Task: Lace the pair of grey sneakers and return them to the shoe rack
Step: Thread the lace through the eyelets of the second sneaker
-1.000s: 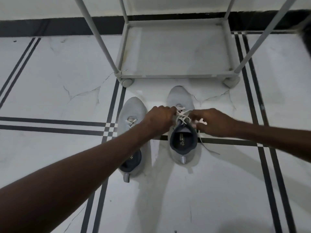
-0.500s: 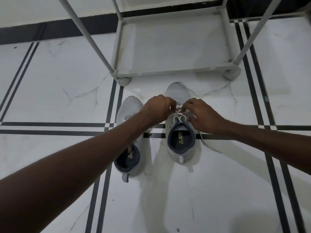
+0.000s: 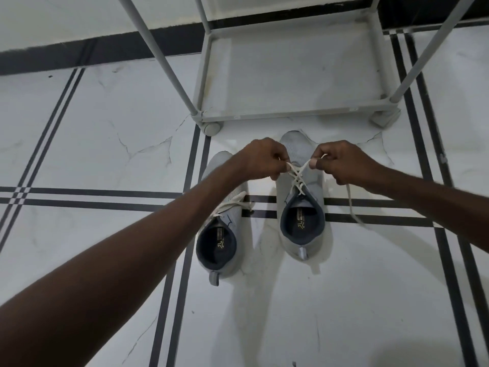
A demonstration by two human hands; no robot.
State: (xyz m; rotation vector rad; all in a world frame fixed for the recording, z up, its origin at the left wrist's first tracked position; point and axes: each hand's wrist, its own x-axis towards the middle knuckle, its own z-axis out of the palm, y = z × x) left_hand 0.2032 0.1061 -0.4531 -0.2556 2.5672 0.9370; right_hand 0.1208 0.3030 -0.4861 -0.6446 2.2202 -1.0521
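White marble-look floor tiles (image 3: 100, 144) with paired black inlay lines filled the frame, a dark skirting band running along the wall at the far side. On them stood a pale grey shoe rack (image 3: 291, 112), its bottom shelf bare and its slanting poles rising out of view. Just in front of the rack sat the two grey sneakers, toes pointing at it. The right sneaker (image 3: 301, 229) lay nearer the rack; the left sneaker (image 3: 219, 242) sat beside it, slightly farther back, partly covered by the left forearm. Both hands were over the right sneaker's tongue, held slightly apart. The left hand (image 3: 262, 160) was pinched closed on one end of the white lace (image 3: 297, 176), and the right hand (image 3: 341, 162) was pinched closed on the other end, the two strands crossing between them. A loose length of lace trailed from the right hand down to the floor. The left sneaker's lace lay slack across its upper.
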